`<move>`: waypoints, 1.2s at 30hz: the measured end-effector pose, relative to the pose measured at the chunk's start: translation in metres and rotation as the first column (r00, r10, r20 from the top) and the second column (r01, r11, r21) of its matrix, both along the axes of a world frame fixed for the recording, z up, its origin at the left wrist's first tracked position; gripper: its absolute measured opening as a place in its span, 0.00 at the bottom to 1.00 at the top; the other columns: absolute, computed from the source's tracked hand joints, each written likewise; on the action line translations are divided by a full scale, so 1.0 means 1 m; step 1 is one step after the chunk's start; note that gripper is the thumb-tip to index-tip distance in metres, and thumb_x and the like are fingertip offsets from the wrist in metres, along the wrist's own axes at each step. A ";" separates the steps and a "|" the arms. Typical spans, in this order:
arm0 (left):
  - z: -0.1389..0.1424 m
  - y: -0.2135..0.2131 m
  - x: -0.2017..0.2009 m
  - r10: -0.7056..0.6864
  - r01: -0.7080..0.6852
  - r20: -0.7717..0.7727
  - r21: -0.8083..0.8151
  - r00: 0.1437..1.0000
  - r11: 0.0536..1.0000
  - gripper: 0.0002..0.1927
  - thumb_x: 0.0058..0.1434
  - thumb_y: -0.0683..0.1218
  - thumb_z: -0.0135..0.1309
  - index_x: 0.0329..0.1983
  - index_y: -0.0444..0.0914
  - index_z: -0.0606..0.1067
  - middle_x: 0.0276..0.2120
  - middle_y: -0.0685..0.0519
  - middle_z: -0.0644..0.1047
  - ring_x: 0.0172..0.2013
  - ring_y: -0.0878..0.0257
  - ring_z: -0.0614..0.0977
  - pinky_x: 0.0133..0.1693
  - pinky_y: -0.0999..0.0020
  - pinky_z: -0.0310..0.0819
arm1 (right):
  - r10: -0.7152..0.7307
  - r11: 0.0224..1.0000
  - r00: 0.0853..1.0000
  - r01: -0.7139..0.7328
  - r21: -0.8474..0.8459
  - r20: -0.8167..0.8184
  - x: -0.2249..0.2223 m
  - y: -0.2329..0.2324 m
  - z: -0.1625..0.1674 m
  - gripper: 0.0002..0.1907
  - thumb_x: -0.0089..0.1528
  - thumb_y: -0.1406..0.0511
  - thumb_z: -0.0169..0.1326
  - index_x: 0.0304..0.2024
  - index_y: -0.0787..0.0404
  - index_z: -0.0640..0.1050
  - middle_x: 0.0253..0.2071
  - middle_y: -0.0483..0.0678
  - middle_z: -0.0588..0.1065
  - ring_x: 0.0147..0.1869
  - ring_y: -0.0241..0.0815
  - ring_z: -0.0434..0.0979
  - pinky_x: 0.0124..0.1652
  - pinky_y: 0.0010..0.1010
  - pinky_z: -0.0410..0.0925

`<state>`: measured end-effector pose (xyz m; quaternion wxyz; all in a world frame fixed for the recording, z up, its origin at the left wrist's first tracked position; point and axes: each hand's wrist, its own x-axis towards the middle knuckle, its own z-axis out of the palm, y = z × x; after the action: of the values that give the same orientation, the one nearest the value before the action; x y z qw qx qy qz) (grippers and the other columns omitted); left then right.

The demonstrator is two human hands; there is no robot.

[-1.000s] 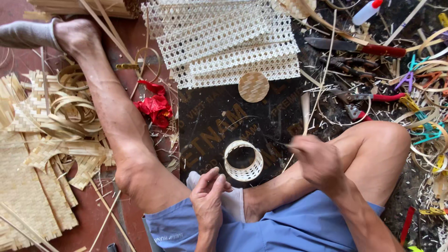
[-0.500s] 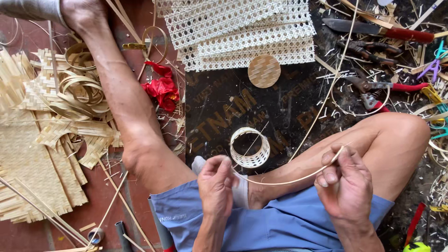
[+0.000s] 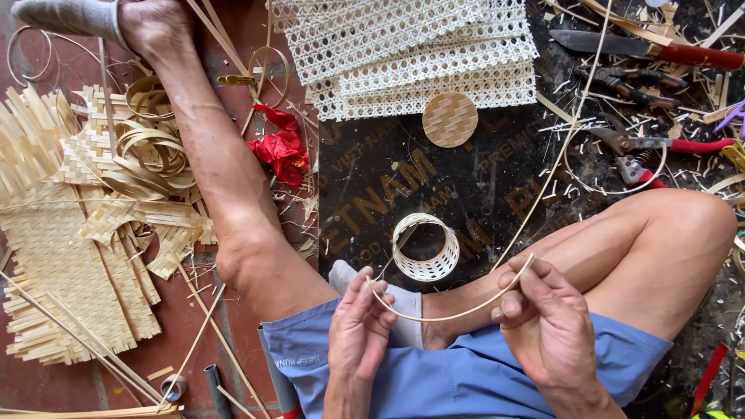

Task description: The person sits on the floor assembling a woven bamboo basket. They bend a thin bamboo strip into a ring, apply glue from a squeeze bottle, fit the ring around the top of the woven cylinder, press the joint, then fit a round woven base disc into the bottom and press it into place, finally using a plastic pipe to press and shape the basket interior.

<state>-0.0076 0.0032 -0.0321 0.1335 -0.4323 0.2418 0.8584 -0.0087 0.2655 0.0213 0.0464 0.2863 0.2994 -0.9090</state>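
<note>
The left hand and right hand each pinch with the fingers one cane strip, near one woven ring and one round disc.

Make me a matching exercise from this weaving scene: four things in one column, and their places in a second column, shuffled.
Things:
1. thin cane strip
2. small woven ring
3. round woven disc
4. red cloth

Places:
A. on the dark board, just below the open-weave sheets
B. beside the outstretched leg, left of the dark board
C. held between the left hand and the right hand
D. standing on the dark board, just above the hands

Pairs: 1-C, 2-D, 3-A, 4-B
</note>
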 end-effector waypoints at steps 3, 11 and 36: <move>0.006 -0.003 -0.005 0.087 -0.082 -0.033 0.121 0.996 0.989 0.14 0.67 0.45 0.52 0.54 0.37 0.74 0.33 0.51 0.78 0.34 0.59 0.81 0.29 0.67 0.76 | 0.040 0.985 0.998 -0.046 -0.166 -0.043 0.000 0.002 -0.019 0.13 0.73 0.64 0.49 0.49 0.69 0.77 0.38 0.53 0.75 0.30 0.37 0.74 0.32 0.31 0.73; 0.059 -0.021 -0.031 -0.341 0.371 -0.659 -0.101 0.670 0.923 0.06 0.69 0.45 0.59 0.43 0.36 0.80 0.37 0.52 0.77 0.39 0.57 0.78 0.38 0.64 0.75 | 0.600 0.797 0.716 -0.575 0.186 -0.356 -0.064 0.037 0.001 0.13 0.69 0.63 0.56 0.38 0.70 0.79 0.37 0.54 0.74 0.31 0.41 0.74 0.36 0.36 0.76; 0.027 0.008 -0.075 -0.992 -0.520 0.120 -0.850 -0.032 -0.086 0.17 0.57 0.44 0.54 0.48 0.32 0.76 0.41 0.49 0.76 0.45 0.55 0.77 0.49 0.58 0.71 | 0.994 -0.077 0.101 0.377 0.923 0.041 -0.097 -0.001 -0.026 0.19 0.49 0.66 0.57 0.41 0.71 0.77 0.45 0.53 0.75 0.41 0.48 0.77 0.39 0.38 0.72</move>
<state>-0.0827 0.0110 -0.0053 -0.0421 0.3976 0.8595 0.3185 -0.1060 0.2642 -0.0049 0.0254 -0.4706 0.8233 -0.3163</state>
